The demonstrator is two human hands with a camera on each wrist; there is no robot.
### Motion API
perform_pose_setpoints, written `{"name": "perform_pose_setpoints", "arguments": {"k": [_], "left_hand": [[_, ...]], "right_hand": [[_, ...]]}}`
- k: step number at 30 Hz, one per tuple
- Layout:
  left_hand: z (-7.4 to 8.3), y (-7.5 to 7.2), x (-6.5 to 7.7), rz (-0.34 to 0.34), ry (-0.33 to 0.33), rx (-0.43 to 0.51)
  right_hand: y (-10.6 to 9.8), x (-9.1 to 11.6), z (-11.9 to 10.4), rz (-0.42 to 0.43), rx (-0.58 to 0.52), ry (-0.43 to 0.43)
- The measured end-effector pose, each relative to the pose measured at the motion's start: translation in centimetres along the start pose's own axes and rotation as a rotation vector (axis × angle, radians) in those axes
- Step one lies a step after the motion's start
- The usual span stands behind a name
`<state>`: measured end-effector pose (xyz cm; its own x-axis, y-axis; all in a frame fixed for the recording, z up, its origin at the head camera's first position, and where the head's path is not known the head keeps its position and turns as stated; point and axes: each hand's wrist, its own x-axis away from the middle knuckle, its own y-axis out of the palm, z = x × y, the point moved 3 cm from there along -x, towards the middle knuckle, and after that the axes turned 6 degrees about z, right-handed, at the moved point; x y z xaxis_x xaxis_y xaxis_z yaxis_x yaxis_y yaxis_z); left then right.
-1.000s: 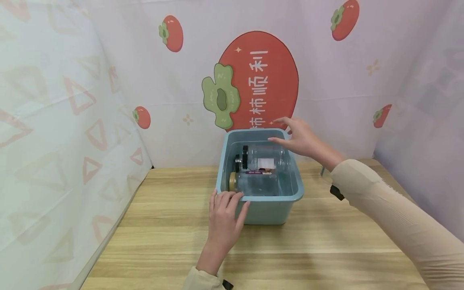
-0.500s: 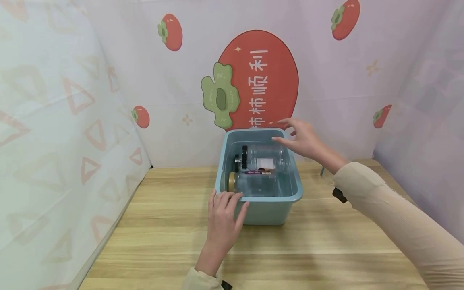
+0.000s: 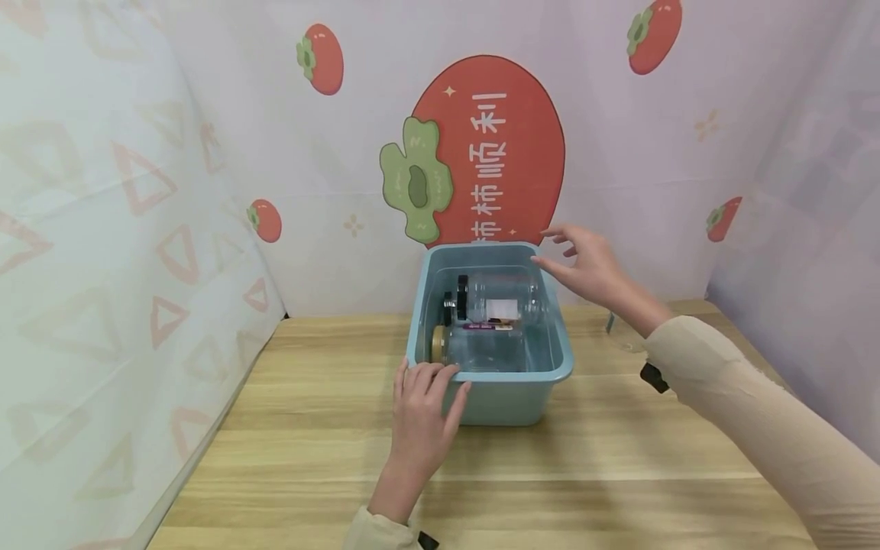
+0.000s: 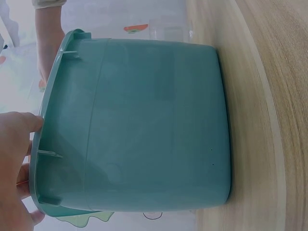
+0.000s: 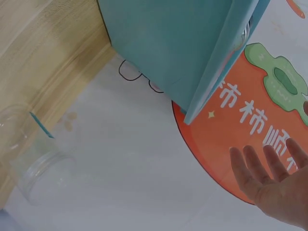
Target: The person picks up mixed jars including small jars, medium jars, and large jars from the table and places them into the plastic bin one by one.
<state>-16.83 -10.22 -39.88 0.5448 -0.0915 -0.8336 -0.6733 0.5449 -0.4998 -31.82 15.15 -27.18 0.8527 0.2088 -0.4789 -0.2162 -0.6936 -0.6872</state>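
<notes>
A blue plastic bin (image 3: 509, 401) stands on the table, holding clear jars that lie on their sides. One jar (image 3: 505, 294) has a black lid, a second black lid (image 3: 449, 308) shows beside it, and the nearest jar (image 3: 481, 347) has a gold lid. My left hand (image 3: 422, 416) grips the bin's near left rim, fingers over the edge and thumb outside, as the left wrist view (image 4: 14, 168) also shows. My right hand (image 3: 587, 267) is beside the far right corner of the bin, fingers spread and holding nothing; the right wrist view (image 5: 281, 190) shows it apart from the rim.
A clear jar (image 5: 33, 159) stands on the wooden table (image 3: 309, 428) to the right of the bin, mostly hidden by the right forearm in the head view. A cloth (image 3: 330, 168) printed with persimmons hangs close behind the bin, with more cloth at both sides.
My right hand has drifted right, away from over the bin's far right corner. My left hand keeps its place on the rim, and the jars lie as before.
</notes>
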Motion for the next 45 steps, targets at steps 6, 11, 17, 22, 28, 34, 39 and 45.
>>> {"name": "perform_pose_setpoints", "arguments": {"k": [6, 11, 17, 22, 28, 34, 39, 45], "left_hand": [[0.0, 0.0, 0.1, 0.001, 0.003, 0.0], [-0.1, 0.0, 0.1, 0.001, 0.001, -0.002], [0.0, -0.1, 0.1, -0.006, -0.003, -0.007], [0.0, -0.1, 0.0, -0.014, -0.008, -0.007], [0.1, -0.1, 0.0, -0.019, -0.014, -0.002], [0.0, -0.1, 0.0, -0.01, -0.007, -0.004], [0.0, -0.2, 0.0, -0.003, 0.001, -0.007], [0.1, -0.2, 0.0, -0.001, 0.005, -0.01]], "right_hand": [[-0.2, 0.5, 0.8, 0.028, -0.008, -0.005], [-0.4, 1.0, 1.6, 0.043, -0.021, 0.005], [-0.6, 1.7, 2.6, 0.064, -0.026, 0.029], [-0.7, 2.2, 3.4, 0.096, -0.021, 0.021], [-0.8, 2.6, 4.3, 0.115, -0.002, 0.028], [-1.1, 2.9, 5.2, 0.119, -0.008, 0.038], [-1.2, 3.3, 6.0, 0.121, 0.003, 0.045], [-1.3, 3.6, 6.7, 0.132, 0.036, 0.046]]}}
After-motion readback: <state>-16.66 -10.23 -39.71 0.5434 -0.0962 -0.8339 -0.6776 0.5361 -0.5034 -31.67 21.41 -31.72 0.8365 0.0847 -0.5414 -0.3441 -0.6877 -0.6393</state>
